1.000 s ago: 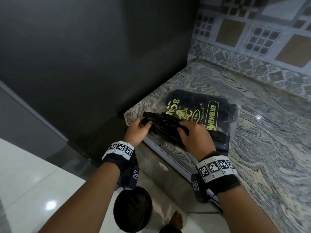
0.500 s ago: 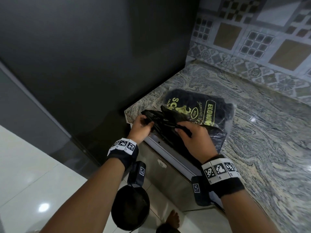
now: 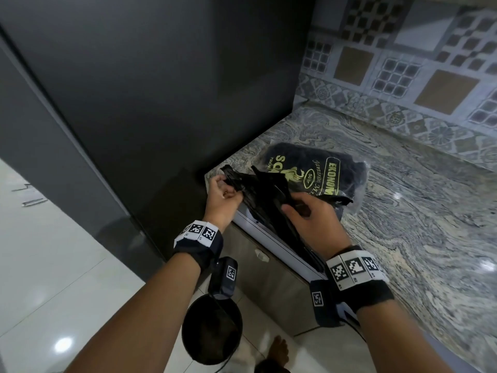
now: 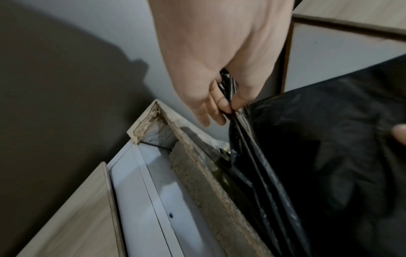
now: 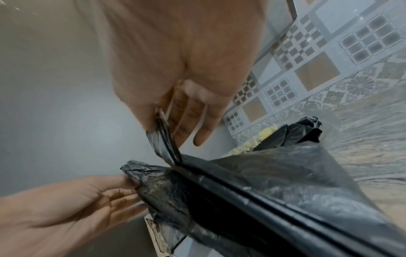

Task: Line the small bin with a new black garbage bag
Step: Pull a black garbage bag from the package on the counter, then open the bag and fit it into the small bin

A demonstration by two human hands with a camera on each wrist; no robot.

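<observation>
A folded black garbage bag [image 3: 265, 195] hangs over the counter's front edge, held by both hands. My left hand [image 3: 224, 196] pinches its upper left end, seen close in the left wrist view, where the thumb and fingers [image 4: 222, 104] clamp the pleated bag [image 4: 307, 156]. My right hand [image 3: 309, 216] pinches another edge of the bag [image 5: 230, 191] between thumb and fingers [image 5: 167, 121]. The small black bin [image 3: 212, 329] stands on the floor below my left forearm, partly hidden by the wrist camera.
A clear pack of black bags with yellow print [image 3: 320, 170] lies on the marbled countertop [image 3: 416, 211]. A tall dark cabinet or fridge side [image 3: 161, 90] rises on the left. Patterned wall tiles [image 3: 403, 63] stand behind. A bare foot [image 3: 278, 351] is beside the bin on white floor tiles.
Both hands have lifted the folded bag off the pack and pulled it apart; it has opened out longer and now hangs down over the counter edge.
</observation>
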